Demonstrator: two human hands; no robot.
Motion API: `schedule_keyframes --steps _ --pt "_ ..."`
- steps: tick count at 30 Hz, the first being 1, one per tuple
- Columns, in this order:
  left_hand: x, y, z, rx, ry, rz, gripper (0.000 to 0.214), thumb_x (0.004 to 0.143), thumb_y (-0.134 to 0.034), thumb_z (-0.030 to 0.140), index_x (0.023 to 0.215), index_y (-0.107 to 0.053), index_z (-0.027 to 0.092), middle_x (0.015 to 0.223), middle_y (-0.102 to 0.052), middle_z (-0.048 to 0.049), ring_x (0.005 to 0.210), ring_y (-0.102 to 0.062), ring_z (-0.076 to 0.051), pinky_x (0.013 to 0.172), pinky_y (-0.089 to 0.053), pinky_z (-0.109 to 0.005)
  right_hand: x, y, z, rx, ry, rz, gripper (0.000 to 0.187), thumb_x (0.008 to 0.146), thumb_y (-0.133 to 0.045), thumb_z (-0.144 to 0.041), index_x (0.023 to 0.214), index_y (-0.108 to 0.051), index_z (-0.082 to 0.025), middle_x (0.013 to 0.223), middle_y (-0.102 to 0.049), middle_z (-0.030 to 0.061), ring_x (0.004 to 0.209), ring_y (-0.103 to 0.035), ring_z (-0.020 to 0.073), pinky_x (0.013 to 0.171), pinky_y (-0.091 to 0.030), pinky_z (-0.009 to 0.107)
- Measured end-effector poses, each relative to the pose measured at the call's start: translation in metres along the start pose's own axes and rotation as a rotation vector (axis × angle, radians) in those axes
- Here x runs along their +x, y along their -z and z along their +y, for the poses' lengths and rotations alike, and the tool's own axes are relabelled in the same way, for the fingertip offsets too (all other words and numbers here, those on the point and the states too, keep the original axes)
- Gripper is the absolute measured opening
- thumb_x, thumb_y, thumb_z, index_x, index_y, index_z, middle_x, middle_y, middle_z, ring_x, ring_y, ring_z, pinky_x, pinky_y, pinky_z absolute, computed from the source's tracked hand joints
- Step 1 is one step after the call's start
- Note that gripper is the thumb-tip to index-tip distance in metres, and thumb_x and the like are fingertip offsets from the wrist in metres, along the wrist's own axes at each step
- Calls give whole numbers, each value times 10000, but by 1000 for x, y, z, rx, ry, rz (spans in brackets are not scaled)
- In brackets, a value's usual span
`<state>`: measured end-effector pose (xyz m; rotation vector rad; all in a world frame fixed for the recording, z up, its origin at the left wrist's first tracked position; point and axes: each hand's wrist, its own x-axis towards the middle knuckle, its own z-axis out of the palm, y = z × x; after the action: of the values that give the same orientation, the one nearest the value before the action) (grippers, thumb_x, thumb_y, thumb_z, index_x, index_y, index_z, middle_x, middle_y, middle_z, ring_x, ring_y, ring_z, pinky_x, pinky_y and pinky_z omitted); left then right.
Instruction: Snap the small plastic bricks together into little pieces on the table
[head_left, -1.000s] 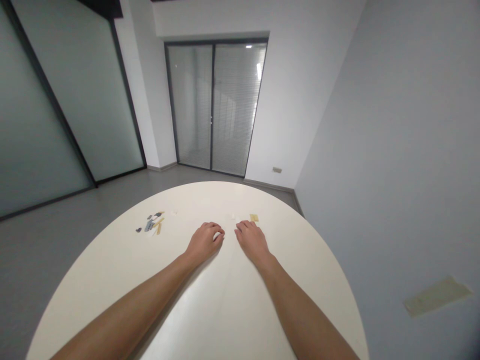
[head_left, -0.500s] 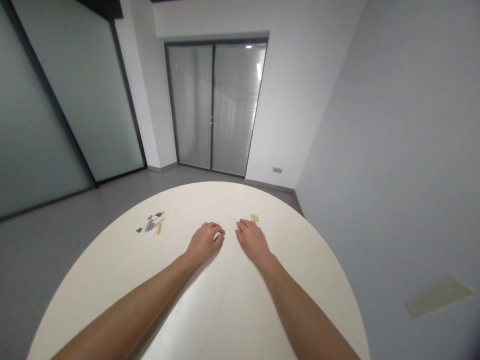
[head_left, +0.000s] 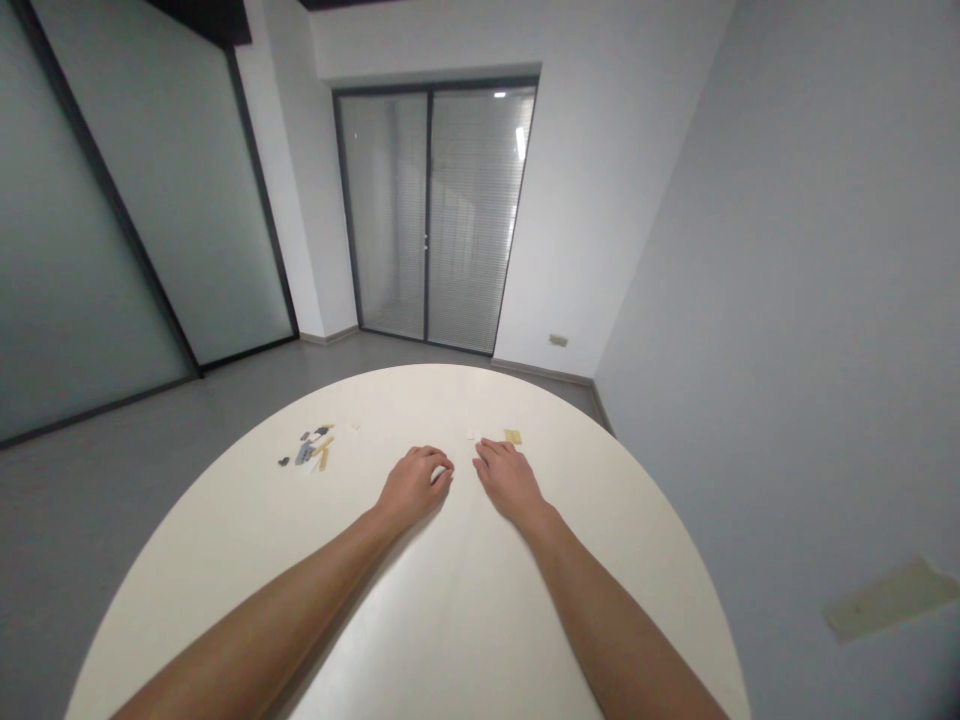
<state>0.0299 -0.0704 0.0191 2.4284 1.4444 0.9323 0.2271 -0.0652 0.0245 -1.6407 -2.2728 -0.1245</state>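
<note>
My left hand (head_left: 417, 482) rests on the white round table (head_left: 427, 620), with its fingers curled and thumb and index tips close together in a loop. Whether anything small sits between those tips, I cannot make out. Just to its right, my right hand (head_left: 508, 478) lies palm down, thumb and fingers apart, with nothing visible in it. A tiny white piece (head_left: 470, 435) lies just beyond the right fingertips. Past that hand's knuckles is a small yellowish square (head_left: 513, 437), flat on the tabletop.
On the left of the table lies a loose group of small parts: a grey piece (head_left: 305, 453), a tan strip (head_left: 324, 459), a dark piece (head_left: 283, 461) and several others. A faint pale scrap (head_left: 355, 426) is near them. A grey wall (head_left: 787, 350) stands to the right.
The whole view has shifted slightly, with everything a little further right. Both hands keep nearly the same pose and place on the table.
</note>
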Motion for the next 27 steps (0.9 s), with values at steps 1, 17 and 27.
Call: schedule_keyframes --steps 1,17,27 --pt "0 0 0 1 0 1 222 889 -522 259 943 -734 223 1047 -701 -52 1035 -596 -228 951 -455 -362 0 0 0 2 4 -2 372 1005 -398 -302 1302 -588 -182 1366 -580 74 1238 -501 236 1063 -366 346" --pt "0 3 1 17 -9 2 212 884 -534 245 942 -737 223 1036 -702 -59 1026 -607 -221 943 -465 -352 1 -7 3 48 17 21 363 1003 -404 -277 1295 -598 -182 1370 -577 75 1268 -488 214 1098 -344 339" --pt "1 2 2 26 -23 -10 214 908 -519 247 960 -724 212 1042 -689 -68 1025 -592 -219 937 -458 -351 -6 -4 3 119 -1 13 434 948 -503 -377 1319 -580 -166 1393 -549 104 1303 -463 223 1112 -331 350"
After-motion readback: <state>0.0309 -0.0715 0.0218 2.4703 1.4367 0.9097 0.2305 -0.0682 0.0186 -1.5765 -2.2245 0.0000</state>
